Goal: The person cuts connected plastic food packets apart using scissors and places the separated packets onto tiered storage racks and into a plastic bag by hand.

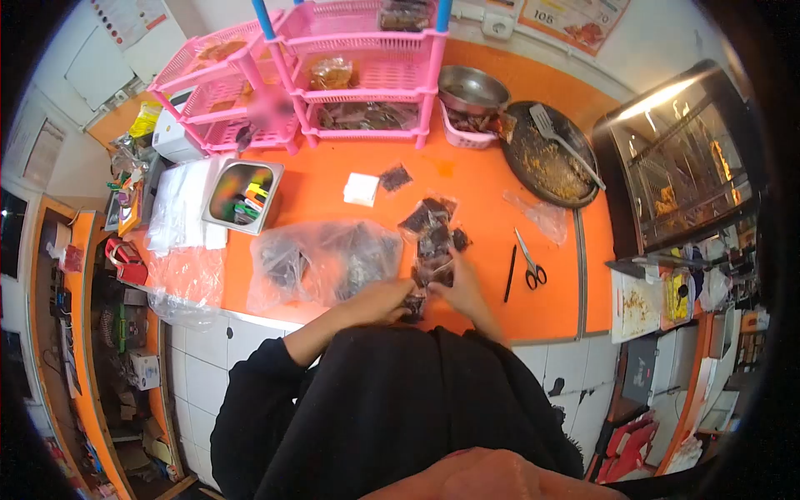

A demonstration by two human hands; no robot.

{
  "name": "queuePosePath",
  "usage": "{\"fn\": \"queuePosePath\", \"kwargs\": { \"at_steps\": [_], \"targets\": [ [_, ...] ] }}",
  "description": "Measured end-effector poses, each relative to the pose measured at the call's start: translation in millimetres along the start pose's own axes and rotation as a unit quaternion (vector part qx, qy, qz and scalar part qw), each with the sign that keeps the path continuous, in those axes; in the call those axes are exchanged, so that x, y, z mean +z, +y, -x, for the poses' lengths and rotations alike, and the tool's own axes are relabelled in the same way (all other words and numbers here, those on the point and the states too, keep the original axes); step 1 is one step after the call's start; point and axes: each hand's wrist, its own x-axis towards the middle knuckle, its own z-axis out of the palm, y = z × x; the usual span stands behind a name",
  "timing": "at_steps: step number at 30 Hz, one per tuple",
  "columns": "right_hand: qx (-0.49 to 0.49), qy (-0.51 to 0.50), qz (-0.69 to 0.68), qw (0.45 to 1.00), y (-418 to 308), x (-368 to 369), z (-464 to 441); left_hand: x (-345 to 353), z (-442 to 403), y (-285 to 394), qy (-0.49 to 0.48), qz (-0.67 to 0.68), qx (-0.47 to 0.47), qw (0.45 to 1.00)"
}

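Observation:
Several small clear sachets with dark contents (434, 242) lie in a row on the orange table in front of me. My left hand (387, 302) is closed on a dark sachet (412, 307) at the near end of this row, close to the table's front edge. Around the near sachets, my right hand (461, 287) has its fingers bent and its fingertips pressed against them. Left of the row rests a large clear plastic bag (325, 262) with dark packets inside. One more dark sachet (395, 177) lies farther back, beside a white square packet (361, 189).
Scissors (530, 262) and a black pen-like stick (510, 273) lie to the right. Behind them sits a large pan (521, 167) with a spatula (562, 142). Pink racks (367, 79) stand at the back, a steel container (242, 223) at left, a lit display cabinet (679, 158) at right.

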Motion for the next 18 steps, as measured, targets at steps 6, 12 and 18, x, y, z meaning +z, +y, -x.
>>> {"fn": "queuePosePath", "kwargs": {
  "at_steps": [6, 12, 18],
  "targets": [
    [-0.006, -0.100, 0.252, 0.963, -50.7, 2.6, -11.3, -143.3, 0.9, -6.1, 0.312, 0.236, 0.101, 0.915],
    [-0.064, -0.086, 0.268, 0.957, -38.5, 14.4, -9.3, -292.0, -68.8, -35.6, 0.572, 0.190, 0.137, 0.786],
    [0.019, -0.116, 0.279, 0.953, -47.4, 11.8, -7.6, -383.1, -165.6, -71.4, 0.526, 0.277, 0.033, 0.804]
  ]
}}
